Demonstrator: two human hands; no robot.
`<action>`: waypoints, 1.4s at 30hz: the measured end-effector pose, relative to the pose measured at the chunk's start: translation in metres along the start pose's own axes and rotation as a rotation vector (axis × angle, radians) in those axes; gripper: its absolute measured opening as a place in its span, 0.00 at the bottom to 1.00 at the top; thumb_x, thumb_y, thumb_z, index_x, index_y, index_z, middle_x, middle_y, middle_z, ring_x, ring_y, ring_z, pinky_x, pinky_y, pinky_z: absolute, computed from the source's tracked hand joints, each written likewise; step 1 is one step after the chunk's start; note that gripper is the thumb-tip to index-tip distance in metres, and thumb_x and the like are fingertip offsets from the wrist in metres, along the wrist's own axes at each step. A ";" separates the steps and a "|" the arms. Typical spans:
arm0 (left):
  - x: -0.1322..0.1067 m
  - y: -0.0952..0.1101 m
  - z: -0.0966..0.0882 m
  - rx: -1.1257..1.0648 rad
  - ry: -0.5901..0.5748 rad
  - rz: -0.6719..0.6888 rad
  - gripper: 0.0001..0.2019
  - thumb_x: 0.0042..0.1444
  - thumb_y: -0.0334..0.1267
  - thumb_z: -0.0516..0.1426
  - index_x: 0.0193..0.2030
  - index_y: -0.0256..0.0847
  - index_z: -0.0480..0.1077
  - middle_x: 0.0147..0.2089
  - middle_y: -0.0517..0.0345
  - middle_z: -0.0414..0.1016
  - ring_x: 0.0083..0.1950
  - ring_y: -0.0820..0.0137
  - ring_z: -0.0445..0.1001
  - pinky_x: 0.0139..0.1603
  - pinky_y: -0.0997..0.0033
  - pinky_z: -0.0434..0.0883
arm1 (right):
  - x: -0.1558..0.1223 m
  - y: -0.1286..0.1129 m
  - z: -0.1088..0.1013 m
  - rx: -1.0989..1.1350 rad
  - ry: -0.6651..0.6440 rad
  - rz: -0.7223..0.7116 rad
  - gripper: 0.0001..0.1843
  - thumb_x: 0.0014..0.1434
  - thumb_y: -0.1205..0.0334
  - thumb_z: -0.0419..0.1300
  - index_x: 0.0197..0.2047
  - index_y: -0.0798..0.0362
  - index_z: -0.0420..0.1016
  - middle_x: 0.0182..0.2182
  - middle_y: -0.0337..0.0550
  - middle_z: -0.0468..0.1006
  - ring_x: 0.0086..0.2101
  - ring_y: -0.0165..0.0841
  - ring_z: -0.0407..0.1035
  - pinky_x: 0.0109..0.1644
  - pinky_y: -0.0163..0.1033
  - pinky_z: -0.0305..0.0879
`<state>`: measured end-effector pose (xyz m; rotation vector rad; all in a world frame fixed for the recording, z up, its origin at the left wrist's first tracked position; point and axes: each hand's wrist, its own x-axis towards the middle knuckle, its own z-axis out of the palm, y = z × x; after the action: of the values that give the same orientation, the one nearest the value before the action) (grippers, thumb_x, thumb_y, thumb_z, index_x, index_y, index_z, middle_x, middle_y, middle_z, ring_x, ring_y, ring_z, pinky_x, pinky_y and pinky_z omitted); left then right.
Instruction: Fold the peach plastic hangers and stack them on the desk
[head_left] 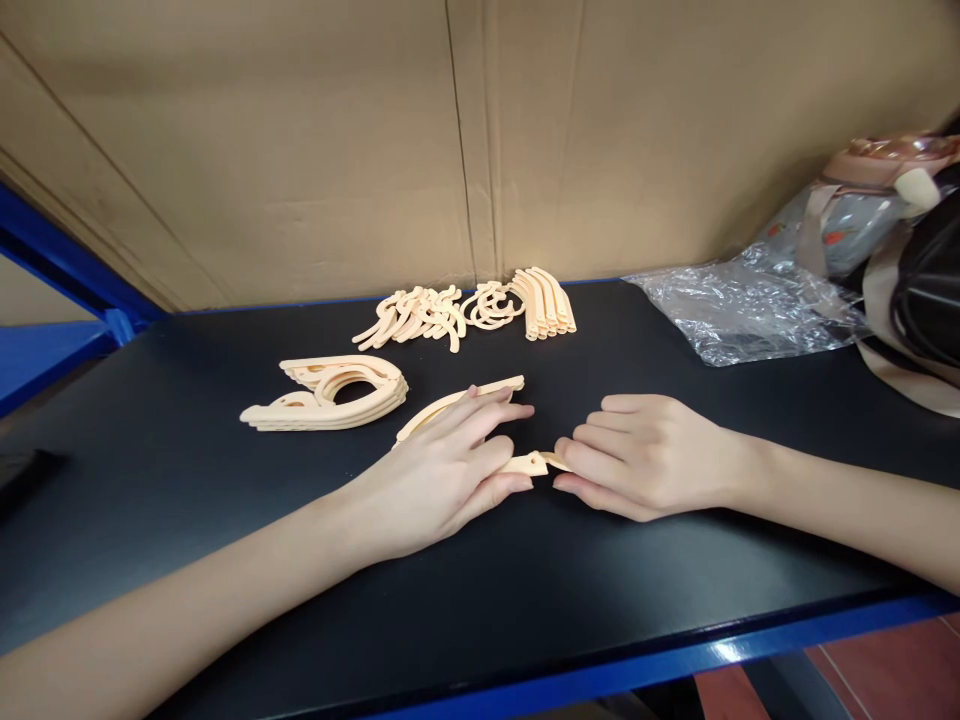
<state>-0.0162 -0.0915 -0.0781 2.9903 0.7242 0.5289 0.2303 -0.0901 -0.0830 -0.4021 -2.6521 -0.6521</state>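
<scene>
My left hand (442, 470) lies over a cream plastic folding hanger (499, 386), thumb and index finger gripping its near arm. One curved arm of it shows beyond my fingers, and the holed end of the near arm pokes out to the right. My right hand (637, 455) is closed, pinching a thin cream piece (555, 461) against that holed end. Most of this piece is hidden by the fingers, so its full shape cannot be made out. To the left of my left hand sits a stack of folded cream hangers (375, 405).
Along the back lie a pile of loose curved parts (416, 315), several hooks (495, 305) and a bundle of hanger arms (546, 303). Back right are a clear plastic bag (735, 310), a bottle (862, 215) and a dark bag (926, 280). Cardboard (300, 150) walls the black tabletop (525, 600).
</scene>
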 end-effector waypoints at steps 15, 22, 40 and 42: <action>0.001 0.001 -0.001 0.012 -0.052 -0.010 0.16 0.67 0.43 0.48 0.35 0.36 0.72 0.57 0.45 0.72 0.64 0.56 0.65 0.66 0.52 0.63 | -0.001 0.002 -0.007 -0.283 0.048 -0.193 0.13 0.66 0.58 0.55 0.35 0.58 0.72 0.21 0.35 0.65 0.21 0.27 0.57 0.26 0.38 0.50; 0.001 0.001 -0.002 0.004 -0.069 -0.006 0.18 0.67 0.43 0.48 0.34 0.35 0.72 0.58 0.44 0.72 0.65 0.55 0.63 0.67 0.49 0.62 | -0.001 0.001 -0.008 -0.318 0.063 -0.230 0.13 0.66 0.57 0.55 0.34 0.57 0.74 0.21 0.36 0.67 0.21 0.27 0.59 0.26 0.37 0.53; -0.001 -0.006 -0.003 -0.240 -0.030 -0.076 0.19 0.66 0.52 0.46 0.33 0.40 0.66 0.60 0.47 0.70 0.65 0.61 0.63 0.71 0.53 0.51 | 0.003 -0.006 -0.016 -0.240 0.177 -0.347 0.09 0.60 0.58 0.62 0.37 0.56 0.77 0.21 0.37 0.72 0.22 0.27 0.65 0.25 0.34 0.60; -0.002 -0.004 -0.003 -0.276 0.012 -0.168 0.19 0.69 0.48 0.42 0.36 0.41 0.67 0.60 0.50 0.69 0.64 0.63 0.63 0.71 0.55 0.49 | 0.004 -0.007 -0.017 -0.234 0.236 -0.378 0.05 0.58 0.61 0.64 0.37 0.53 0.76 0.20 0.34 0.71 0.22 0.27 0.65 0.25 0.33 0.61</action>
<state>-0.0206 -0.0887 -0.0763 2.6468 0.8196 0.5850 0.2292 -0.1034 -0.0701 0.1177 -2.4472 -1.0601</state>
